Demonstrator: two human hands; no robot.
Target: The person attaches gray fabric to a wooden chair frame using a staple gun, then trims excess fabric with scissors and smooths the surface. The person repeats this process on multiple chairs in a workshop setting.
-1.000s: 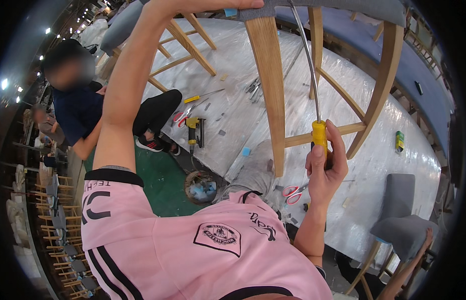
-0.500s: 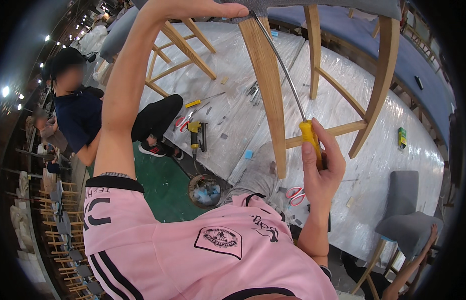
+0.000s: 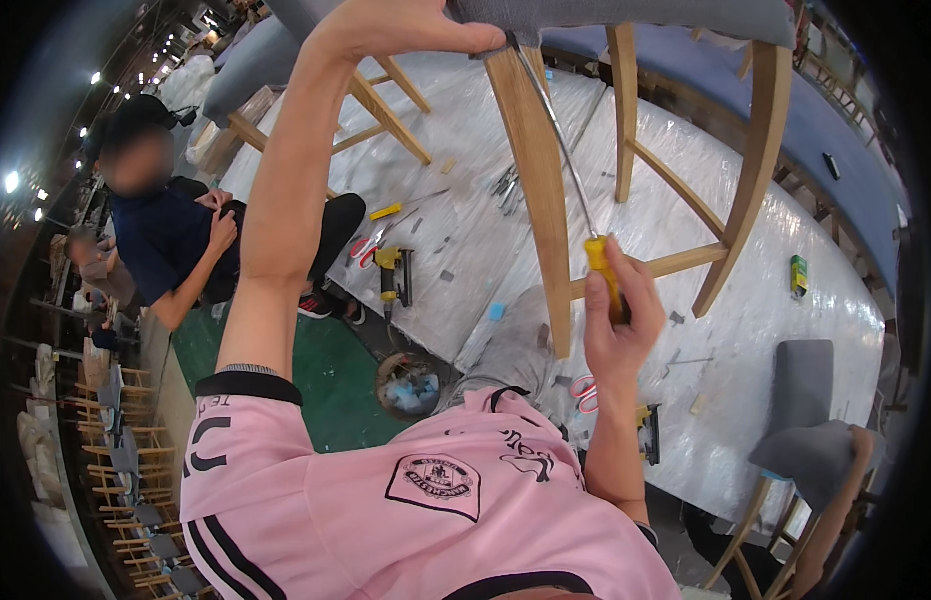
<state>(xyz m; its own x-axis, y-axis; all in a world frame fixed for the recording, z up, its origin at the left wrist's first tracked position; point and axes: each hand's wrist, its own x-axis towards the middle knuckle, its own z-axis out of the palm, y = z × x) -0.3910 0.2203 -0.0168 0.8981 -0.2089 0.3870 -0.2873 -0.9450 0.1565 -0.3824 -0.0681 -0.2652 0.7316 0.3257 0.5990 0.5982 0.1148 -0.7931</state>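
A chair with a grey upholstered seat (image 3: 635, 12) and wooden legs (image 3: 537, 180) stands in front of me. My left hand (image 3: 405, 28) grips the seat's lower edge near the front leg. Its thumb is pressed along the fabric, while the other fingers are mostly out of view. Wrapped around the yellow handle of a long screwdriver (image 3: 567, 155) is my right hand (image 3: 622, 320). The metal shaft slants up past the leg, and its tip meets the seam where leg and fabric join, close to my left thumb.
On the plastic-wrapped tabletop (image 3: 465, 280) lie a yellow staple gun (image 3: 389, 278), red-handled scissors (image 3: 583, 395), another yellow-handled tool (image 3: 385, 211) and a small green box (image 3: 798, 276). A co-worker (image 3: 175, 230) sits at the left. Another grey chair (image 3: 805, 385) stands at the lower right, touched by someone's arm.
My right hand and the screwdriver handle have swung slightly left and the shaft stands closer to the leg. My left arm shifted a little right. The co-worker's hands have come together.
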